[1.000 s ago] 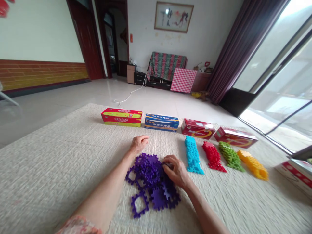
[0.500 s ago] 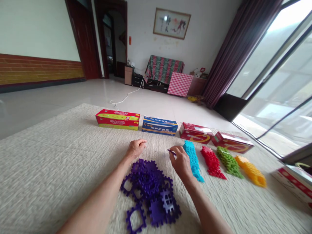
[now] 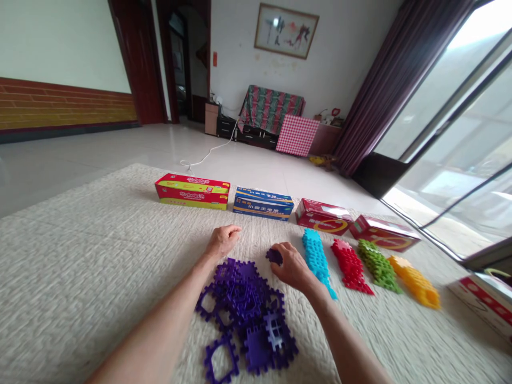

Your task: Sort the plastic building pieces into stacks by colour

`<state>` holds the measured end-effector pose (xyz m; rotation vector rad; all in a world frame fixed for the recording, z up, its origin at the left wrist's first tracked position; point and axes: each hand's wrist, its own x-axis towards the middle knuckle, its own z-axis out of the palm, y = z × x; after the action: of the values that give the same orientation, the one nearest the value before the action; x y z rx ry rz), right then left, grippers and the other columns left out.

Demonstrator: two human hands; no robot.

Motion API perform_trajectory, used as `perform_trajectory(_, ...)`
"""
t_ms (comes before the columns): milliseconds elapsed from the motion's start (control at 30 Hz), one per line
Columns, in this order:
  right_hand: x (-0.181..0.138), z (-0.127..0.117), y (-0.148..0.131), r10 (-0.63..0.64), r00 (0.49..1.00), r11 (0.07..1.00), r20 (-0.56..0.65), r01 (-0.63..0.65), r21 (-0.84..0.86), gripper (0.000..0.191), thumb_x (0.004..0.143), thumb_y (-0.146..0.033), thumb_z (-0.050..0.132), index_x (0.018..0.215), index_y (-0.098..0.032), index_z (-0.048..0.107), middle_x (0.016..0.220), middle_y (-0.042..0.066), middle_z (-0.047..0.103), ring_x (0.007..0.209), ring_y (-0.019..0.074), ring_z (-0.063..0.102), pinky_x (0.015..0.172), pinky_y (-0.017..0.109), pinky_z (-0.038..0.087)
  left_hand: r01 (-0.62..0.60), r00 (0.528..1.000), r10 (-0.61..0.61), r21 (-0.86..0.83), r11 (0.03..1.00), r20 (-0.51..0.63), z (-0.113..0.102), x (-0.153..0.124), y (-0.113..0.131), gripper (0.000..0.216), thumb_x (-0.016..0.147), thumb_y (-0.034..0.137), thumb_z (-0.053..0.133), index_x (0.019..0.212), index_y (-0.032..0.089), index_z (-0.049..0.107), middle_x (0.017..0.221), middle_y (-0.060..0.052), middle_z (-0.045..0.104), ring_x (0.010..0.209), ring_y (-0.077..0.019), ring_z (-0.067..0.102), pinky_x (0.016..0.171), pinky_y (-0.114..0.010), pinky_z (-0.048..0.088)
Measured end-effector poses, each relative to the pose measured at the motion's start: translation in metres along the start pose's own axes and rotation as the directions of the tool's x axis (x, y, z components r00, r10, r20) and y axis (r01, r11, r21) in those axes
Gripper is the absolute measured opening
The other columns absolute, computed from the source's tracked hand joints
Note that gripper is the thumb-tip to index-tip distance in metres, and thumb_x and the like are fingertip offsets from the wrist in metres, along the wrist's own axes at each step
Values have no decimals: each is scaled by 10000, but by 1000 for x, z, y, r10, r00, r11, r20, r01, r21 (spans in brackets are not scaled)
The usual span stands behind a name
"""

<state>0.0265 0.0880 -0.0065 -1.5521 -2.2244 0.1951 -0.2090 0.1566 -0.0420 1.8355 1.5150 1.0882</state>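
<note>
My right hand [image 3: 294, 265] pinches the edge of a dark purple interlocking building tile [image 3: 274, 256], just above the mat, left of the blue row. My left hand [image 3: 224, 241] is closed in a loose fist near the mat, with no object showing in it. Between my forearms lies a pile of purple interlocking tiles [image 3: 240, 293], some solid and some with open middles. A paler lattice tile [image 3: 275, 330] rests on its near right part. At the near left lies a purple frame tile [image 3: 221, 360] with a wide opening.
Right of my right hand lie rows of joined tiles: blue [image 3: 316, 253], red [image 3: 348, 266], green [image 3: 378, 264] and yellow [image 3: 416, 282]. Behind stand a red-yellow box [image 3: 192, 192], a blue box [image 3: 263, 205] and two dark red boxes [image 3: 324, 216]. Another box [image 3: 486, 304] is at far right.
My right hand has shifted a little left, and the purple tile, edge-on before, now shows its flat face. My left hand stays in place.
</note>
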Motion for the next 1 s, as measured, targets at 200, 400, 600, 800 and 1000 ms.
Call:
perform_trajectory(200,26,-3,18,-79,997,995,25,80,-52,527,628,-11,493,1127,-157,579,1160,137,611,1082,239,572,961,391,450,-17,1000,17,7,1000,-3,0,0,0,294,786,166,516,978,182,739,864,-43,756,825,-180,693,793,-260,506)
perform_trajectory(400,52,-6,46,-88,994,993,72,94,-78,585,624,6,464,1186,-128,554,1244,153,590,1179,239,537,1030,391,408,-19,1000,19,13,1000,10,0,-1,1,295,802,159,502,980,184,736,859,-35,756,822,-165,696,792,-244,510)
perform_trajectory(600,45,-4,32,-119,992,992,-32,117,-55,561,640,7,470,1168,-146,577,1295,148,549,1220,255,503,1033,413,404,-25,1000,25,4,1000,-1,1,0,0,284,801,156,513,970,194,738,872,-28,758,833,-161,695,795,-243,510)
perform_trajectory(800,25,-9,-20,-204,973,959,106,176,224,241,797,-148,536,994,-181,671,899,60,687,753,150,638,710,285,507,-40,999,41,13,999,-15,-1,-1,4,275,788,167,530,960,200,742,889,-23,757,850,-166,691,790,-243,506)
perform_trajectory(1000,16,-2,-47,-199,957,969,212,159,189,134,789,-214,592,839,-179,712,757,35,644,692,134,585,656,259,445,-25,1000,25,12,1000,-7,-2,-2,6,289,791,168,516,972,190,740,831,-20,754,785,-157,686,753,-231,507)
